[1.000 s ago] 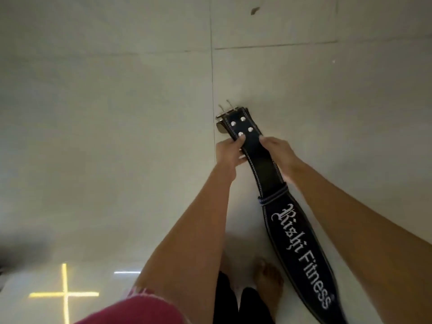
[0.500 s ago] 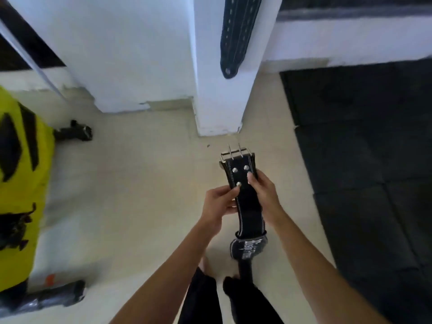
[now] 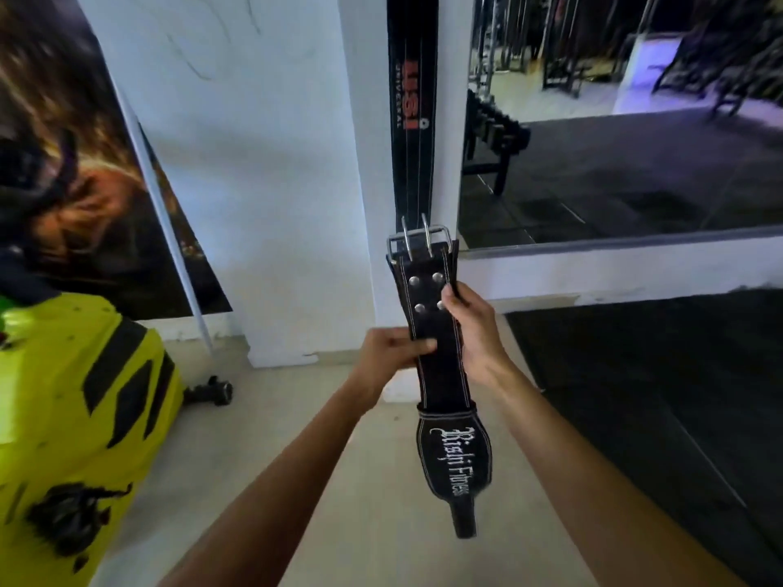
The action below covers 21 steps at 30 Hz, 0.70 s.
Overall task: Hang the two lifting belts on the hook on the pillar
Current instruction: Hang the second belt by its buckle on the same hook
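From the head camera, we see both hands closed on a black lifting belt [image 3: 440, 362], held up in front of the white pillar [image 3: 360, 171]. The left hand [image 3: 392, 351] pinches the belt's left edge, thumb lying across its front below the 4 rivets. The right hand [image 3: 472, 328] wraps the right edge slightly higher, fingers curled behind and thumb beside the lower right rivet.

The belt's metal buckle [image 3: 417, 239] is at the top, its 2 prongs pointing up. Below the hands the belt widens into a panel with white lettering, and its narrow tail hangs free above the floor [image 3: 322, 417].

A second black belt [image 3: 412, 120] hangs flat against the pillar's front face, running out of the top of the frame, so we cannot see the hook. Its lower end sits just behind the held belt's buckle; we cannot tell whether the 2 touch.

To the right of the pillar is a wall mirror [image 3: 614, 141] above a dark floor mat [image 3: 656, 396]. At the left edge stands a yellow and black object [image 3: 72, 396], with a poster [image 3: 84, 163] on the wall behind it.
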{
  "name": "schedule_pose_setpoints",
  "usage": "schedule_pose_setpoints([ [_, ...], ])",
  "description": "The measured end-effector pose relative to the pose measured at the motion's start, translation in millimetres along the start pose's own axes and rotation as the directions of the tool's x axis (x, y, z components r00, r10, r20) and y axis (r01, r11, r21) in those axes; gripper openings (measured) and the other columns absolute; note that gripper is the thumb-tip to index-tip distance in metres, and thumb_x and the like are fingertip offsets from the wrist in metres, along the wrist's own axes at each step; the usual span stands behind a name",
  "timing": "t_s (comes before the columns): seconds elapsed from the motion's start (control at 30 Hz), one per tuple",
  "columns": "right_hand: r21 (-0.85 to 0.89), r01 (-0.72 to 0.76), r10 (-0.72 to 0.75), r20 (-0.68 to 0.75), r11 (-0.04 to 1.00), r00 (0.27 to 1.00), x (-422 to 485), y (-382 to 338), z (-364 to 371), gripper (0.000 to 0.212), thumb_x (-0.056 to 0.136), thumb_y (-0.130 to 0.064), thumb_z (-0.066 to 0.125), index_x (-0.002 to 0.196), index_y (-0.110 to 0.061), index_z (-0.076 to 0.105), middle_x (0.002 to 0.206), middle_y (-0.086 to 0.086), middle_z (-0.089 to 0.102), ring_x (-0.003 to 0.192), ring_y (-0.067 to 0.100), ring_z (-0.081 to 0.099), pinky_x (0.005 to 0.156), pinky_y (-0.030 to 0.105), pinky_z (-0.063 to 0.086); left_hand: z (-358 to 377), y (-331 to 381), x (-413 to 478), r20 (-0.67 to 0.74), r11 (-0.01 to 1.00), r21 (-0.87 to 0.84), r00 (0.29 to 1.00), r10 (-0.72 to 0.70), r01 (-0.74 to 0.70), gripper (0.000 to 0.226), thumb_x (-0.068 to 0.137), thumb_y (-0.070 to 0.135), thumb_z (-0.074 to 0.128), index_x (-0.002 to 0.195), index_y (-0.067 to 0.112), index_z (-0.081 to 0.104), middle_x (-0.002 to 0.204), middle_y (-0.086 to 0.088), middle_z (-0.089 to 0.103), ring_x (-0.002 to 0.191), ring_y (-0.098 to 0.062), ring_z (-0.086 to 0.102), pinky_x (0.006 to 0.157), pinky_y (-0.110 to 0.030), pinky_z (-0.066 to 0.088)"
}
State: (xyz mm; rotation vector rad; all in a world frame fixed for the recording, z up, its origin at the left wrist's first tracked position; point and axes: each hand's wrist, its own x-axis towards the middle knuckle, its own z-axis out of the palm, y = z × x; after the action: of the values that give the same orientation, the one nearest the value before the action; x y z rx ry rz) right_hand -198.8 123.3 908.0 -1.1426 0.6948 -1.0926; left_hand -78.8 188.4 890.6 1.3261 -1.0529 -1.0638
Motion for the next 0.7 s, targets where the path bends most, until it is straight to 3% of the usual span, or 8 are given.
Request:
schedule_pose_setpoints([
  [0.1, 0.104, 0.037, -0.046, 0.085, 0.994, 0.995, -11.1, -36.9, 7.3, 0.021, 0.091, -0.020, 0.052, 0.103, -0.008, 0.066, 0.098, 0.016, 0.065, 0.091, 0.030, 0.062, 0.084, 0.043, 0.052, 13.2, 65.1, 0.2, -0.147, 0.972, -0.136, 0.975, 0.170, -0.190, 0.010, 0.080, 0.001, 0.067, 0.088, 0.006, 0.072, 0.074, -0.002, 0.073, 0.069, -0.013, 0.069, 0.068, -0.026, 0.059],
  [0.23, 0.081, 0.175, -0.176, 0.008, 0.981, 0.984, -4.9, -83.7, 21.1, 0.014, 0.088, -0.021, 0.057, 0.082, -0.022, 0.070, 0.080, -0.004, 0.062, 0.083, 0.014, 0.055, 0.088, 0.035, 0.044, 15.2, 44.1, -32.9, -0.055, 0.989, 0.068, 0.989, 0.135, -0.132, 0.006, 0.079, -0.002, 0.068, 0.077, 0.003, 0.071, 0.063, 0.006, 0.071, 0.061, -0.005, 0.066, 0.064, -0.020, 0.051],
  [0.3, 0.074, 0.199, -0.201, 0.012, 0.977, 0.980, -0.7, -96.7, 26.1, 0.012, 0.086, -0.026, 0.060, 0.083, -0.026, 0.071, 0.078, -0.010, 0.064, 0.090, 0.018, 0.056, 0.096, 0.038, 0.041, 7.4, 52.4, -38.9, -0.046, 0.986, 0.108, 0.990, 0.132, -0.126, 0.005, 0.077, -0.001, 0.071, 0.081, -0.004, 0.071, 0.067, -0.002, 0.071, 0.063, -0.010, 0.066, 0.068, -0.025, 0.050],
  [0.37, 0.060, 0.220, -0.224, 0.057, 0.974, 0.973, -2.7, -105.9, 31.5, 0.013, 0.087, -0.029, 0.059, 0.091, -0.026, 0.071, 0.088, -0.006, 0.068, 0.098, 0.022, 0.059, 0.099, 0.042, 0.041, 4.7, 90.5, -30.1, -0.131, 0.971, 0.025, 0.962, 0.240, -0.239, 0.013, 0.078, -0.001, 0.069, 0.091, -0.001, 0.071, 0.070, 0.000, 0.074, 0.066, -0.011, 0.068, 0.068, -0.026, 0.052],
  [0.4, 0.051, 0.242, -0.246, 0.081, 0.969, 0.966, -4.2, -110.1, 34.8, 0.015, 0.090, -0.026, 0.056, 0.097, -0.022, 0.068, 0.093, -0.002, 0.068, 0.096, 0.018, 0.062, 0.095, 0.036, 0.046, 4.3, 112.4, -26.6, -0.168, 0.951, -0.027, 0.940, 0.298, -0.307, 0.015, 0.080, -0.002, 0.067, 0.094, 0.002, 0.071, 0.072, 0.002, 0.075, 0.067, -0.011, 0.069, 0.067, -0.025, 0.053],
  [0.5, -0.141, 0.396, -0.383, 0.115, 0.907, 0.917, -2.9, -125.0, 40.0, 0.018, 0.092, -0.016, 0.053, 0.107, -0.012, 0.062, 0.092, -0.003, 0.066, 0.081, -0.002, 0.065, 0.077, 0.013, 0.050, 4.0, 156.6, -20.7, -0.216, 0.901, -0.097, 0.893, 0.396, -0.423, 0.020, 0.079, -0.006, 0.065, 0.094, 0.005, 0.072, 0.073, 0.002, 0.076, 0.069, -0.013, 0.070, 0.061, -0.022, 0.054],
  [0.6, -0.261, 0.456, -0.447, 0.094, 0.851, 0.889, 1.1, -126.2, 38.7, 0.011, 0.083, -0.011, 0.064, 0.094, -0.008, 0.067, 0.085, 0.001, 0.069, 0.076, 0.004, 0.066, 0.076, 0.020, 0.052, -1.0, 172.3, -20.0, -0.238, 0.873, -0.125, 0.869, 0.434, -0.471, 0.023, 0.079, -0.007, 0.064, 0.101, -0.003, 0.069, 0.074, 0.001, 0.076, 0.069, -0.013, 0.071, 0.060, -0.022, 0.055],
  [0.7, -0.334, 0.339, -0.333, 0.079, 0.879, 0.940, -7.7, -86.2, 25.9, 0.013, 0.077, -0.005, 0.071, 0.072, -0.016, 0.065, 0.070, -0.002, 0.068, 0.062, 0.003, 0.065, 0.066, 0.023, 0.052, -8.2, 189.7, -17.7, -0.252, 0.846, -0.136, 0.844, 0.473, -0.515, 0.026, 0.080, -0.007, 0.064, 0.106, -0.006, 0.067, 0.075, 0.002, 0.076, 0.072, -0.013, 0.070, 0.065, -0.024, 0.058],
])
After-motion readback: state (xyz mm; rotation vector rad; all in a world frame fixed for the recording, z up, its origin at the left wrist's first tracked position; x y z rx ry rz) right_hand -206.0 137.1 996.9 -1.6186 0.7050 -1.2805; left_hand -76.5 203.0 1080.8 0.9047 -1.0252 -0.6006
